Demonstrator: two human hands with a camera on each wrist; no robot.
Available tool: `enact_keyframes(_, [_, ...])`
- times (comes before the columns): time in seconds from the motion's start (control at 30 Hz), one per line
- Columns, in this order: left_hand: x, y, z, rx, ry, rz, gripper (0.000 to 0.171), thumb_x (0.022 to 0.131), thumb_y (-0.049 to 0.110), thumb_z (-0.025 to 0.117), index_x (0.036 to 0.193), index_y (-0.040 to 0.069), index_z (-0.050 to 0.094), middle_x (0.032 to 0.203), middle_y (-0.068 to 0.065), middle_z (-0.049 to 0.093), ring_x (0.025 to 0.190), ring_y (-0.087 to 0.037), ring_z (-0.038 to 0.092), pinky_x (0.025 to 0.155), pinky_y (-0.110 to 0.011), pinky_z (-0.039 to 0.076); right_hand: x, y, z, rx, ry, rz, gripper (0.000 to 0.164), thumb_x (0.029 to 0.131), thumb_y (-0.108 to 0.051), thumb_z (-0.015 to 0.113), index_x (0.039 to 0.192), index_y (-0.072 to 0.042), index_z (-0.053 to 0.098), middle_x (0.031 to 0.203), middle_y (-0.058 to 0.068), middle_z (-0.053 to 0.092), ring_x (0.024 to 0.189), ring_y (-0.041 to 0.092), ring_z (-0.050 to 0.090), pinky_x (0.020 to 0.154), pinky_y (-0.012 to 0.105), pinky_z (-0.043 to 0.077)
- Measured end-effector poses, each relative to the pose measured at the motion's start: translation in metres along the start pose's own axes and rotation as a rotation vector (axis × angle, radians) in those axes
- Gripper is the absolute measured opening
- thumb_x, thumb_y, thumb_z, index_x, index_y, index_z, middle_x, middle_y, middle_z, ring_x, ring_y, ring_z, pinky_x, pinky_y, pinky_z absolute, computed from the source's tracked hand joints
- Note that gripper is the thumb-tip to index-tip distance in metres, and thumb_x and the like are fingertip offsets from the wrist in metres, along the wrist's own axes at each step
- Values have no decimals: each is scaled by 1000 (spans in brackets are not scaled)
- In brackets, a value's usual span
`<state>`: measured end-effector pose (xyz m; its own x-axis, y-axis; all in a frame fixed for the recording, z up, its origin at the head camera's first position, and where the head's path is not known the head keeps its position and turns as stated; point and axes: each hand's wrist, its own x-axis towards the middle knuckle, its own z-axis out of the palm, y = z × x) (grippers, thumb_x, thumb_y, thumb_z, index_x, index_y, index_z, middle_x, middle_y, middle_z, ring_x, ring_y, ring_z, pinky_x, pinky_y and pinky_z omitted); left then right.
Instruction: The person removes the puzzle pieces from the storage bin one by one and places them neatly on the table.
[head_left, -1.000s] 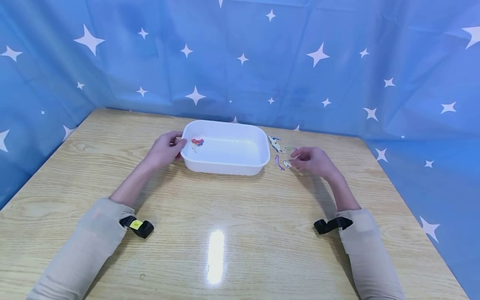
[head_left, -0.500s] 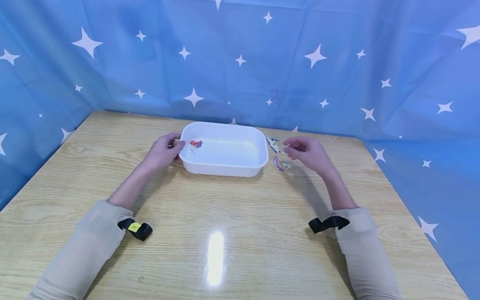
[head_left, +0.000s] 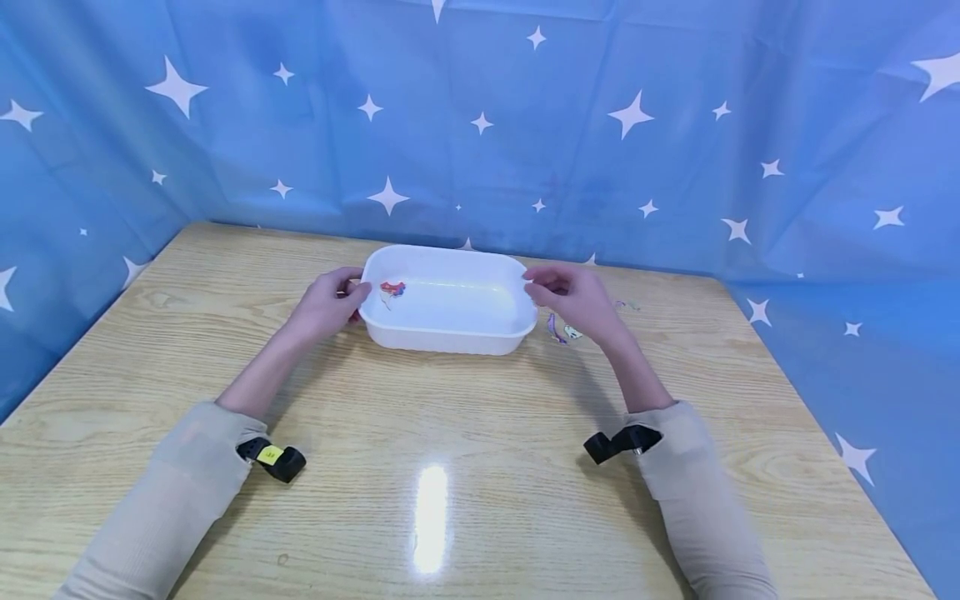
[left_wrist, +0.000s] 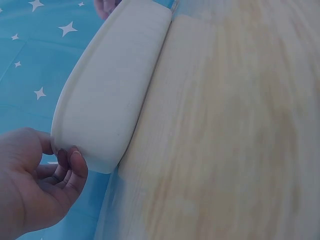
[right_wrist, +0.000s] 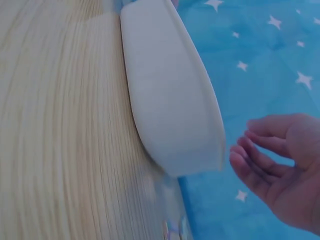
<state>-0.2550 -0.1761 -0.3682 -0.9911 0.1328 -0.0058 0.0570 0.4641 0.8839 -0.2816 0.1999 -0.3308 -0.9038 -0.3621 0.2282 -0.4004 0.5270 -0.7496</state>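
Observation:
A white plastic tub stands on the wooden table. My left hand grips its left end, thumb at the rim and fingers curled beneath it, as the left wrist view also shows. A small red and blue piece lies inside the tub at the left. My right hand overlaps the tub's right rim in the head view. In the right wrist view a small gap separates its loosely bent fingers from the rim, and nothing shows between them. Below this hand lie a slim purple piece and a small pale piece.
Farther right on the table lies a thin purple and green piece. A blue curtain with white stars hangs along the table's back and sides. Black wrist cameras jut inward from both sleeves.
My right hand has moved left from above the small pieces to the tub's right end, covering the blue and white piece there. The left hand stays on the tub.

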Motion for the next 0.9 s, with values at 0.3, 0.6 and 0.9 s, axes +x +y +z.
enact_keyframes(0.3, [0,-2,-1,-1,5,5,49,108,23,49,150,-2,43,97,-16,53,78,-23,58,67,-29,52,23,-17,32,84,-59,-17,29,99,-19,66,120,2,67,106,22,69,97,41,64,81,39,54])
enact_keyframes(0.6, [-1,-2,-2,-18,10,14,48,108,21,49,149,-3,44,96,-16,53,77,-22,58,66,-27,52,47,-27,64,26,-100,-67,25,98,-17,67,118,-1,70,102,11,71,93,25,67,83,34,54])
enact_keyframes(0.9, [-1,1,0,-27,11,22,47,107,22,50,147,-3,46,93,-15,53,78,-27,58,66,-28,51,66,-35,94,7,-134,-65,22,98,-16,67,116,-4,70,103,9,71,93,20,67,85,32,53])
